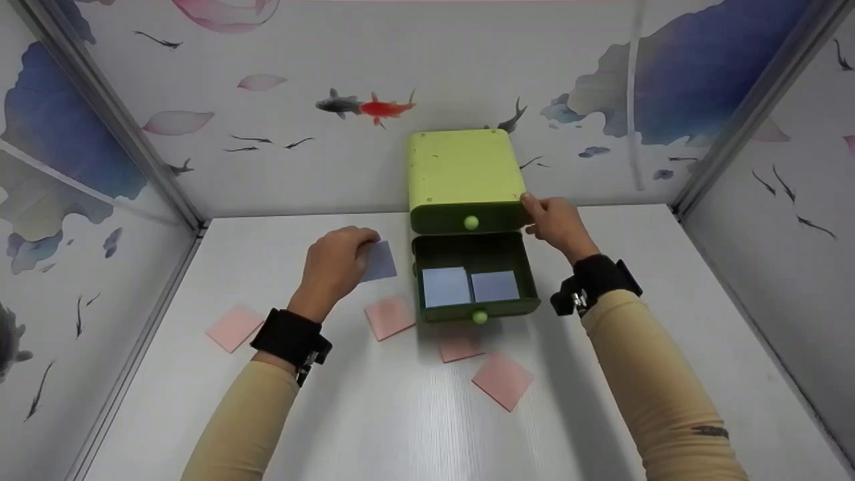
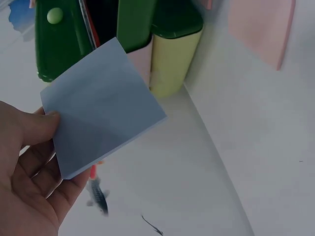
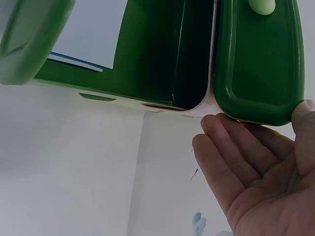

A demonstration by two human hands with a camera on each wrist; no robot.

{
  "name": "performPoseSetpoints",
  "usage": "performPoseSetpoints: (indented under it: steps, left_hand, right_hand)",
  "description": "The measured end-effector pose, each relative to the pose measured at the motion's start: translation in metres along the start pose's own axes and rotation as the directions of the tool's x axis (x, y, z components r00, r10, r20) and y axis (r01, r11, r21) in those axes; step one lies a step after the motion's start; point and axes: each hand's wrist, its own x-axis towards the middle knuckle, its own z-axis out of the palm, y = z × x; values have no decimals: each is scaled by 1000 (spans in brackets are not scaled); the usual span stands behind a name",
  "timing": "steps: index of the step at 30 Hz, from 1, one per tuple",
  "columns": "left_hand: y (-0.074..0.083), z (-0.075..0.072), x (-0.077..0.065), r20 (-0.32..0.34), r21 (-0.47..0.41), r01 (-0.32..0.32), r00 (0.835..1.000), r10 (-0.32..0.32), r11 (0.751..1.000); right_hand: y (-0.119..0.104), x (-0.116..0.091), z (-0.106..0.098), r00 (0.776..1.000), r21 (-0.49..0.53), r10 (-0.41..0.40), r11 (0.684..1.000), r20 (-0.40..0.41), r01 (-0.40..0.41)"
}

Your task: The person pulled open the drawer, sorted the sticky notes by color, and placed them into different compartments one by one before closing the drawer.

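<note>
A square pad of blue sticky notes (image 1: 381,262) is in my left hand (image 1: 334,264), pinched at one edge between thumb and fingers. In the left wrist view the pad (image 2: 101,108) is tilted, apart from the cabinet. My right hand (image 1: 560,224) holds the front right corner of a small green two-drawer cabinet (image 1: 467,167), thumb at the top edge and fingers along its side. The lower drawer (image 1: 444,312) is pulled out. Two blue pads lie side by side in it, a left pad (image 1: 446,287) and a right pad (image 1: 494,286). The upper drawer (image 1: 441,219) is closed.
Several pink note pads lie on the white table (image 1: 374,427): one pad (image 1: 235,327) at far left, another (image 1: 389,318) left of the drawer, one (image 1: 459,344) partly under the drawer front, and one (image 1: 503,381) nearer. A patterned wall (image 1: 320,167) stands behind the cabinet.
</note>
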Motion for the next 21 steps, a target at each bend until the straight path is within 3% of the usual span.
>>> performPoseSetpoints:
  steps: [6, 12, 21]
  left_hand:
    - [24, 2, 3, -39, -41, -84, 996, 83, 996]
    - [47, 8, 7, -32, -77, -149, 989, 147, 986]
    - [71, 35, 16, 15, -100, -206, 978, 208, 973]
  right_hand:
    - [0, -1, 0, 1000, -13, -10, 1000, -11, 10]
    - [-1, 1, 0, 1000, -19, -1, 1000, -25, 1]
    - [0, 0, 1, 1000, 2, 1, 1000, -18, -1]
